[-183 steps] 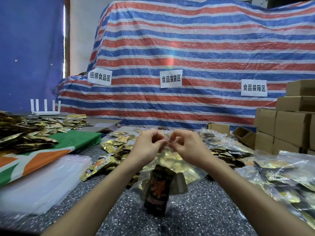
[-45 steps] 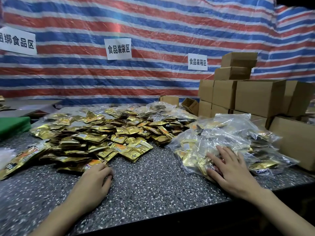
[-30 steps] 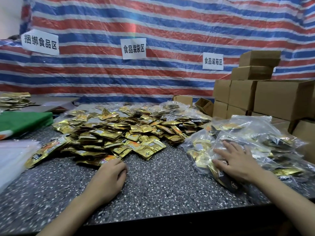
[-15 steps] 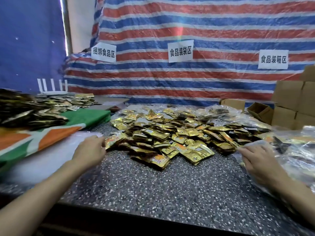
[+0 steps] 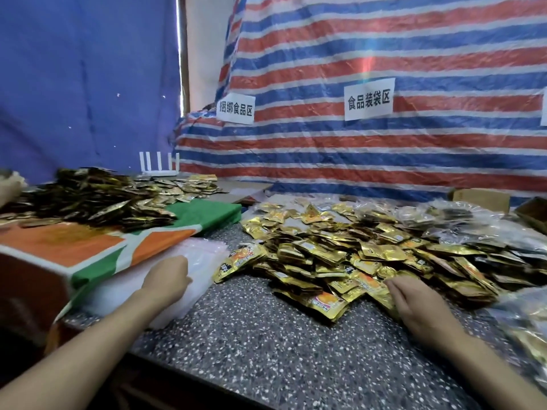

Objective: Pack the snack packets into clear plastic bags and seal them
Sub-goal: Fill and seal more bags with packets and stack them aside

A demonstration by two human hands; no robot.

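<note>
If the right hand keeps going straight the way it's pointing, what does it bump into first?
The right hand would run into the pile of gold snack packets first. It looks to be at the pile's near edge, though touching is unclear.

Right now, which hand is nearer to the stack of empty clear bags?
Left. The left hand touches the clear bag stack; the right hand is far to its right, resting on the gold snack packets.

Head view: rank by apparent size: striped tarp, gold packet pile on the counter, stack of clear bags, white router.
1. striped tarp
2. gold packet pile
3. stack of clear bags, nearer the camera, so flattered
4. white router, far back
</note>
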